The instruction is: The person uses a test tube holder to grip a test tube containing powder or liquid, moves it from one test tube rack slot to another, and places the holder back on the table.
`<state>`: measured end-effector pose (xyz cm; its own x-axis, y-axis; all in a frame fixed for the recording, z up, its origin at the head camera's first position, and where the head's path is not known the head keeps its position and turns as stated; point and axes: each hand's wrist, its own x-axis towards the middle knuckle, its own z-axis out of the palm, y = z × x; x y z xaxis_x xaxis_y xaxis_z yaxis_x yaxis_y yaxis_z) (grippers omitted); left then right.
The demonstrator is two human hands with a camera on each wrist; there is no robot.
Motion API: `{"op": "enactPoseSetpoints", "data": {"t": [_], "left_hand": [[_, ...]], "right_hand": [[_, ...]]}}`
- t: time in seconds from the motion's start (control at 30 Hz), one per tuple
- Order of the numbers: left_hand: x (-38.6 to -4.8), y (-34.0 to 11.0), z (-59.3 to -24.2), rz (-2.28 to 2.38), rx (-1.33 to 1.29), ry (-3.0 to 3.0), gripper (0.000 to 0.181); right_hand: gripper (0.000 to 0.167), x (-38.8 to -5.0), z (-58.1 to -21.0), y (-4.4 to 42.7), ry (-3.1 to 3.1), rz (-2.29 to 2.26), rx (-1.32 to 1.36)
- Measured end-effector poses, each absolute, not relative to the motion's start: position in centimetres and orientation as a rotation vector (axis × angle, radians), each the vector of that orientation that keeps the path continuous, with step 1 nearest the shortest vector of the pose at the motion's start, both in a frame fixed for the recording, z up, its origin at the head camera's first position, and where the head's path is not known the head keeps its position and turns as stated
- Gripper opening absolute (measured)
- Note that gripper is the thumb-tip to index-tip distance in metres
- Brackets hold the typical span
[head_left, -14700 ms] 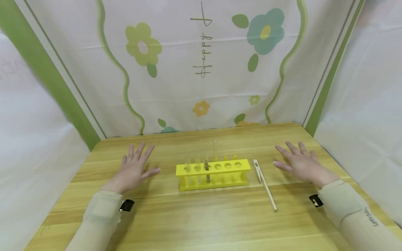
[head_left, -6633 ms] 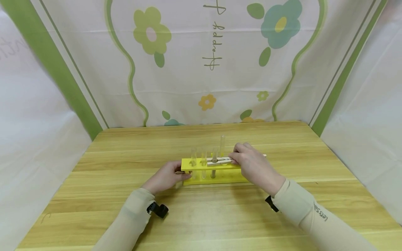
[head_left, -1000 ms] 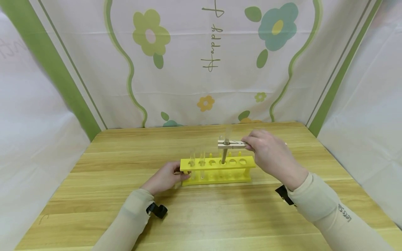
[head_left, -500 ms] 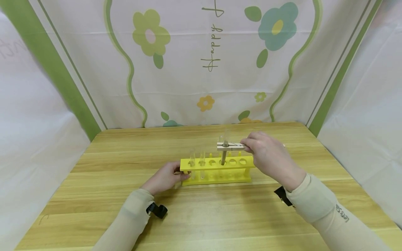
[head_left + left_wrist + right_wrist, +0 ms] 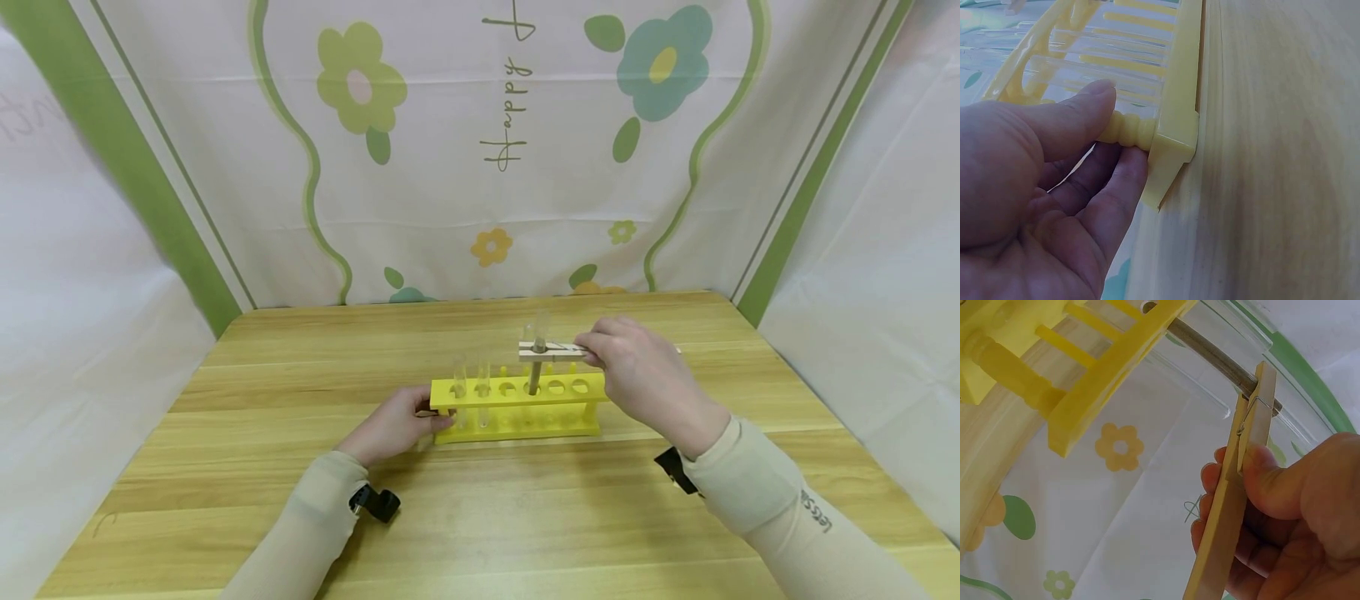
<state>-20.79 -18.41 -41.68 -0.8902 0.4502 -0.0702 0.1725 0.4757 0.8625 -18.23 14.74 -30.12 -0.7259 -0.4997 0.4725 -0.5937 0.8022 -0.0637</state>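
My left hand [image 5: 390, 427] grips the left end post of a yellow test tube rack [image 5: 555, 401]; in the left wrist view its thumb and fingers pinch the ridged post [image 5: 1129, 130]. My right hand [image 5: 647, 379] holds a wooden test tube clamp [image 5: 558, 353], thumb on the upper arm. The clamp's jaws are closed around a test tube [image 5: 535, 377] with dark brown contents. That tube stands nearly upright, slightly tilted, its lower end in the rack's fourth hole from the left. Two clear test tubes [image 5: 483, 377] occupy the two leftmost holes.
Yellow pegs [image 5: 573, 367] line the rack's back, and another clear tube [image 5: 527, 332] rises there behind the clamp. The wooden table [image 5: 480, 517] ends at a flower-printed cloth [image 5: 420, 183]; white cloth sides stand left and right.
The clamp was picked up from the table and put on the dark tube. That tube left the third hole for the fourth and sank slightly this last second. My left hand took the rack's post.
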Motion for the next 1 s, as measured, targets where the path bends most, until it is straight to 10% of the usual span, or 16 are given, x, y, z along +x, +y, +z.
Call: {"op": "enactPoseSetpoints", "data": {"t": [1.0], "left_hand": [[-20.7,-18.3,-41.7,1.393,0.520,2.428,0.022]], "right_hand": [[0.012,-18.4,-31.6,14.6,-2.583,0.292,0.832]]}}
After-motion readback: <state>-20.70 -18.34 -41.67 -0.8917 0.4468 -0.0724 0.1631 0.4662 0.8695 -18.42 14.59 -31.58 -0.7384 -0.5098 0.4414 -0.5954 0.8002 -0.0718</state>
